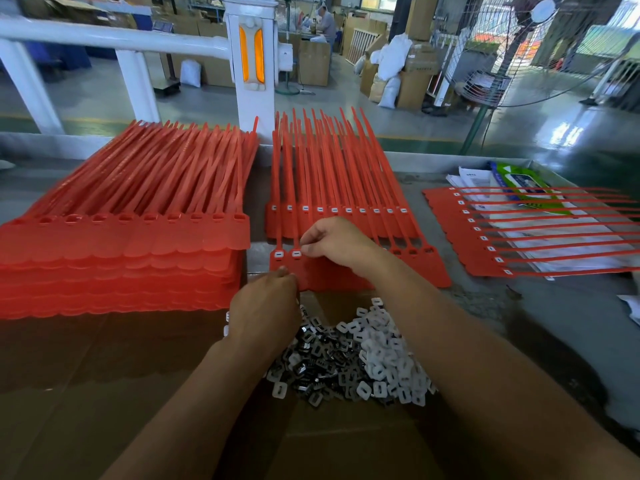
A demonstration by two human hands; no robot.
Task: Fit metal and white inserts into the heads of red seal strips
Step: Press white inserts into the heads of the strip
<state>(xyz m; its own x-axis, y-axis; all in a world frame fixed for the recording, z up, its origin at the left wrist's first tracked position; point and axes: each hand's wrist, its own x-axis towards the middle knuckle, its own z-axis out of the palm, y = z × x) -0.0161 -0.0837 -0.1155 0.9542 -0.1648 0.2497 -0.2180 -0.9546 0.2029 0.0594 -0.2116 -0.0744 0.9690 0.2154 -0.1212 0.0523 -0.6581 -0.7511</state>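
far left: tall stack of red seal strips [121, 244] on the counter [554, 306], heads unfilled. left hand [265, 306]: fingers bunched at the lower edge of the centre sheet [429, 271]; grasp cannot be told. centre sheet: two leftmost heads carry white inserts. right hand [332, 242]: fingers curled, tips at the third head; contents cannot be told. near side: mixed pile, metal inserts [322, 362] and loose white inserts [384, 351], on cardboard [104, 393]. right: filled sheet [478, 247] lying crosswise over papers.
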